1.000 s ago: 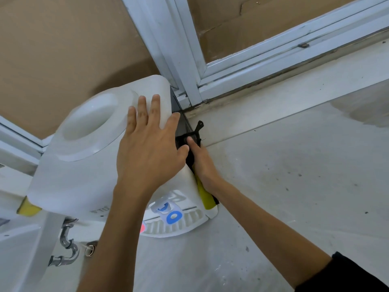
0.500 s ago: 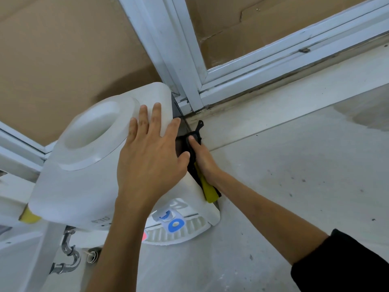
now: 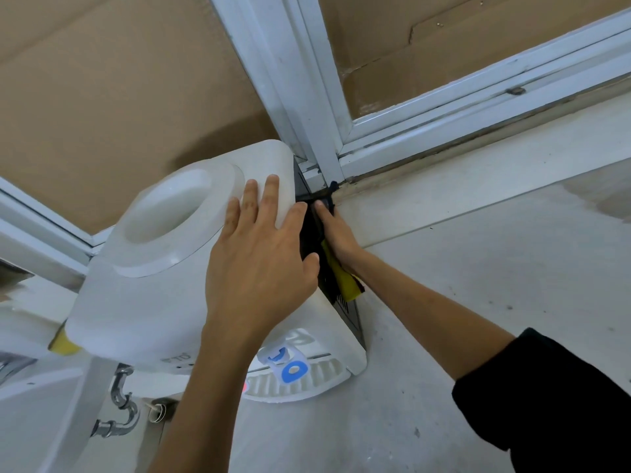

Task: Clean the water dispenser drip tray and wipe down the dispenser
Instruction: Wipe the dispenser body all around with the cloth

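Smooth semi-gloss white plastic dispenser (image 3: 164, 268), matt brown cardboard (image 3: 119, 97), shiny chrome pipe (image 3: 123, 407), yellow cloth (image 3: 341, 278).

Likely a home utility corner: water dispenser (image 3: 164, 268), sink pipe (image 3: 124, 404), cardboard-covered window frame (image 3: 300, 107).

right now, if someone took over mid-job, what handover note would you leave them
Left hand: flat and open on top of the white dispenser, bracing it.
Right hand: pressing a yellow cloth against the dispenser's black side panel, near the window corner.
Drip tray: in place at the front, below the blue tap.
Done: cannot tell beyond the side wipe under way.
Left: finish the side, probably the other faces, then the tray.
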